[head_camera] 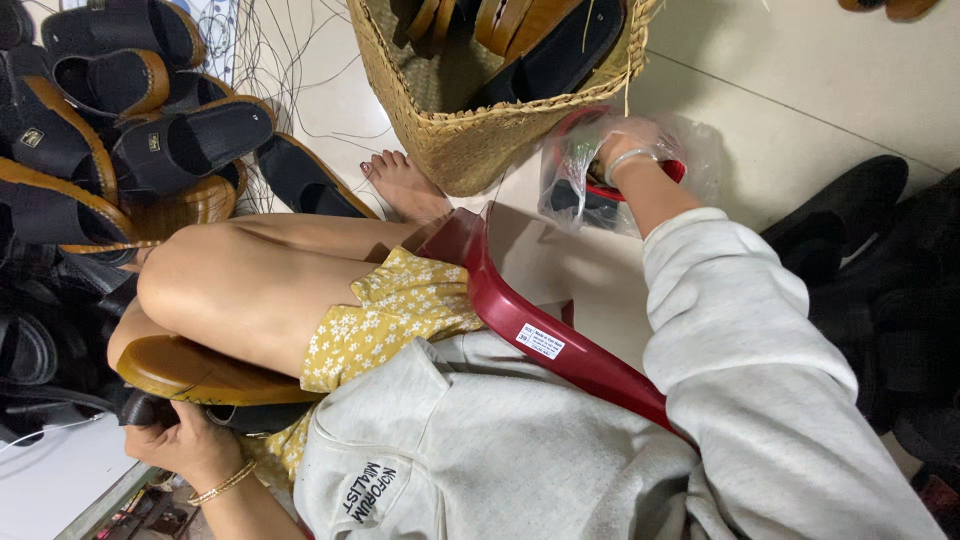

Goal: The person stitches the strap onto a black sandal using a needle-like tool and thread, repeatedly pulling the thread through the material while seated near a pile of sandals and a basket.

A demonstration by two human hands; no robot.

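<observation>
Where sandals [150, 130] pile beside a woven basket [480, 140], pale tiled floor [800, 80].

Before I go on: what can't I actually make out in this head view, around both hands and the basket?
- Right hand: fingers buried in the crinkled clear plastic bag; grip and contents unclear, only red and dark shapes.
- Left hand: fingers hidden under the brown-soled sandal.
- Woven basket: top cut by the frame edge.
- Red plastic stool: mostly covered by the grey sweatshirt.
</observation>
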